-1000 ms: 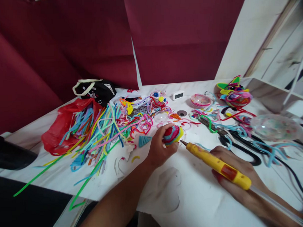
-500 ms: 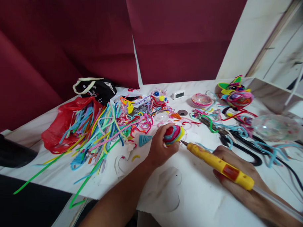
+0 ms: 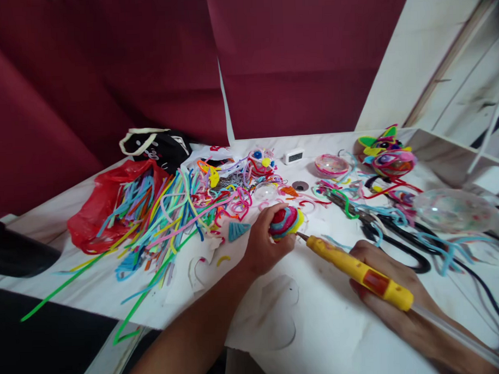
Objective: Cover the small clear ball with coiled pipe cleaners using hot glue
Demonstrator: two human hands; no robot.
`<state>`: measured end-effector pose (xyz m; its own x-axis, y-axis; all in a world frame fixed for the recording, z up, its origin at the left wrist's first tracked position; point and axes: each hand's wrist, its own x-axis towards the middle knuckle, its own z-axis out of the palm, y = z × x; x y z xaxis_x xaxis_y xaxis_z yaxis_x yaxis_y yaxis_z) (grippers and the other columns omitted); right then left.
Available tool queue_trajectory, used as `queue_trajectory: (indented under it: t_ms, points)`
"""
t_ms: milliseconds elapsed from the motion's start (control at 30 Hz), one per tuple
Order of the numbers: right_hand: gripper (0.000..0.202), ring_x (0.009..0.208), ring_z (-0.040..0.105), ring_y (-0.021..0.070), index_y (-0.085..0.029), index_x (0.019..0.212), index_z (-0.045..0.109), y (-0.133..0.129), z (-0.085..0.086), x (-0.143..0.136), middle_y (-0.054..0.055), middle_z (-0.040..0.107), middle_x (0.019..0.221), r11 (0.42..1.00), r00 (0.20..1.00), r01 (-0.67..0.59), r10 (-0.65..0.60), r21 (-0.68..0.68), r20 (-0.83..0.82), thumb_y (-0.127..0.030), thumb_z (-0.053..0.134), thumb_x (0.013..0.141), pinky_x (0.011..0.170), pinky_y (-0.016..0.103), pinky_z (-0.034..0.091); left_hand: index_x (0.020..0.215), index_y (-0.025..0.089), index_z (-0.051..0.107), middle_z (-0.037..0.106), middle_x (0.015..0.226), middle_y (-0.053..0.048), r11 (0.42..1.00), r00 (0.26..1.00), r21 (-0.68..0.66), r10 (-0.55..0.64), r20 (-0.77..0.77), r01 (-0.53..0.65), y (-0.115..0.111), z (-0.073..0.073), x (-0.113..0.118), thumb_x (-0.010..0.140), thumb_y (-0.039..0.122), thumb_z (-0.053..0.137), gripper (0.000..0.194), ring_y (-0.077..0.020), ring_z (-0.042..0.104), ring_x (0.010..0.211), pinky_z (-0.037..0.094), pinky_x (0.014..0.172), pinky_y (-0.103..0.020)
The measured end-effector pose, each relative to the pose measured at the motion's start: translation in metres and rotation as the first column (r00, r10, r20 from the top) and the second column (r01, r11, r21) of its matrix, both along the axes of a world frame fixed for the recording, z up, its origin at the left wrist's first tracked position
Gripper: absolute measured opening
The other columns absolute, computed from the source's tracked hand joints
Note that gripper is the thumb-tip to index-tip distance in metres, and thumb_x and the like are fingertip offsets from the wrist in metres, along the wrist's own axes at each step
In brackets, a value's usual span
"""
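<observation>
My left hand (image 3: pixel 267 240) is wrapped round a small rounded piece (image 3: pixel 284 223) striped in red, pink, blue and yellow, above the white table. In my right hand (image 3: pixel 386 280) is a yellow glue gun (image 3: pixel 342 260), with a clear glue stick (image 3: pixel 455 332) running out of its rear end. The dark nozzle points left and sits right by the yellow lower edge of the striped piece; whether they touch I cannot tell. White paper (image 3: pixel 264 317) lies beneath my hands.
A red bag (image 3: pixel 90 217) spills pipe cleaners (image 3: pixel 172 211) at the left. Black-handled scissors (image 3: pixel 399 250), a clear oval shell (image 3: pixel 455 210) and a colourful mask-like craft (image 3: pixel 387 155) are at the right. Behind stand a small white clock (image 3: pixel 293 156) and a pink-rimmed bowl (image 3: pixel 331 165).
The glue gun and my right hand have shifted very slightly left, bringing the nozzle a little closer to the striped piece. My left hand holds its place.
</observation>
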<state>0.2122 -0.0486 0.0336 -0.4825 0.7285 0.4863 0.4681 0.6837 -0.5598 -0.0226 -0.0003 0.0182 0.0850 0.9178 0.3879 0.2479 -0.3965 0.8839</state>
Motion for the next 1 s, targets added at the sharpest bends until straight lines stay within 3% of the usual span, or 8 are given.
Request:
queue_trajectory:
  t_ms: [267, 500, 1000]
  points:
    - [0.024, 0.059, 0.057, 0.0203, -0.031, 0.105, 0.063, 0.0016, -0.0043, 0.0038, 0.005, 0.061, 0.076, 1.0, 1.0, 0.02, -0.02, -0.002, 0.014, -0.032, 0.042, 0.094, 0.049, 0.035, 0.05, 0.124, 0.02, 0.055, 0.061, 0.121, -0.009, 1.0, 1.0, -0.015, -0.005, 0.011, 0.005, 0.0002, -0.0006, -0.0001, 0.071, 0.021, 0.065, 0.054, -0.024, 0.06, 0.109, 0.049, 0.096, -0.035]
    - [0.028, 0.061, 0.058, 0.0215, -0.031, 0.107, 0.063, 0.0017, -0.0082, 0.0049, 0.006, 0.065, 0.082, 1.0, 0.999, 0.027, -0.027, -0.007, 0.024, -0.032, 0.038, 0.096, 0.05, 0.036, 0.051, 0.124, 0.021, 0.055, 0.061, 0.121, -0.009, 1.0, 1.0, -0.004, -0.008, 0.015, 0.008, 0.0012, -0.0027, -0.0003, 0.072, 0.021, 0.065, 0.053, -0.0238, 0.06, 0.109, 0.049, 0.097, -0.035]
    - [0.026, 0.059, 0.057, 0.0202, -0.031, 0.103, 0.065, 0.0002, -0.0023, 0.003, 0.005, 0.061, 0.075, 1.0, 0.999, 0.024, -0.024, -0.01, 0.033, -0.035, 0.04, 0.096, 0.05, 0.035, 0.05, 0.123, 0.019, 0.057, 0.062, 0.121, -0.009, 0.999, 0.999, -0.034, -0.014, 0.048, 0.016, 0.0011, -0.0021, 0.0011, 0.07, 0.021, 0.066, 0.054, -0.023, 0.061, 0.106, 0.051, 0.092, -0.033]
